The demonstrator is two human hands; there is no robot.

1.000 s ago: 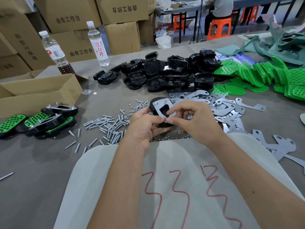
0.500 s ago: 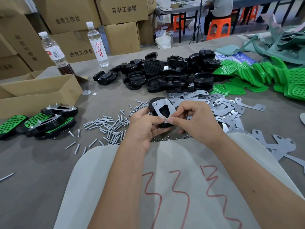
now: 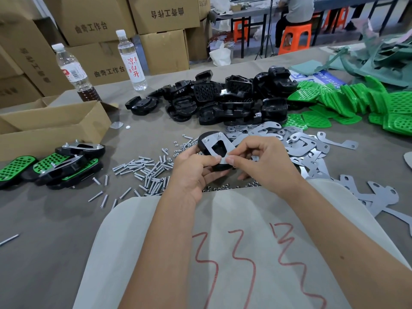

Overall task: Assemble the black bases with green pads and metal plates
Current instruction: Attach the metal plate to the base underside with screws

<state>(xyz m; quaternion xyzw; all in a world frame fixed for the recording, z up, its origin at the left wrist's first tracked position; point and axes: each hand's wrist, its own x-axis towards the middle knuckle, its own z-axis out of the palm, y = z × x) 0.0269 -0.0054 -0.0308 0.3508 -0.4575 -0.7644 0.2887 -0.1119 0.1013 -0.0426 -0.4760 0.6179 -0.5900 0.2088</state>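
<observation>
Black glossy base (image 3: 217, 167), flat grey metal plate (image 3: 214, 143) on top, gripped by left hand (image 3: 194, 172); right hand (image 3: 259, 162) fingers pinch the plate's near tip.

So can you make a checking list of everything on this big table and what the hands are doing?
Surface: grey table, pale cloth with red squiggles at the near edge.
Job's things: black base with metal plate held in both hands; black bases pile; green pads; loose plates; screws; finished pieces.
Clutter: two bottles, open box.
Hands: left hand grips the base; right hand pinches the plate's near end.
Cables: nothing seen.
Surroundings: stacked cartons, orange stool.
</observation>
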